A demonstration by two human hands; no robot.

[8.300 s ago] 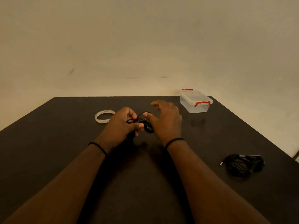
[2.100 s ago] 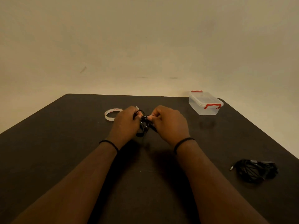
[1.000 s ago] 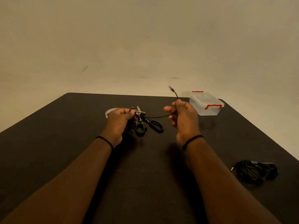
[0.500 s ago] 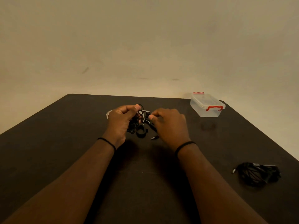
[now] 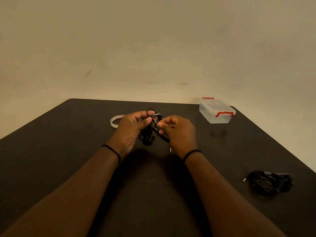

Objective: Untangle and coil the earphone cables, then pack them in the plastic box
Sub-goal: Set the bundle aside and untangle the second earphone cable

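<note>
The dark table [image 5: 68,151] lies under both my forearms. The clear plastic box [image 5: 215,112], lid on with red clips, stands beyond and to the right of my right hand [image 5: 179,132], well apart from it. A second black cable bundle [image 5: 269,183] lies nearer me, far to the right of that hand. A white tape ring [image 5: 114,121] sits just behind my left hand [image 5: 131,129]. My left hand grips the tangled black earphone cable [image 5: 147,135], loops hanging below the fingers. My right hand pinches a strand of it beside the left thumb.
</note>
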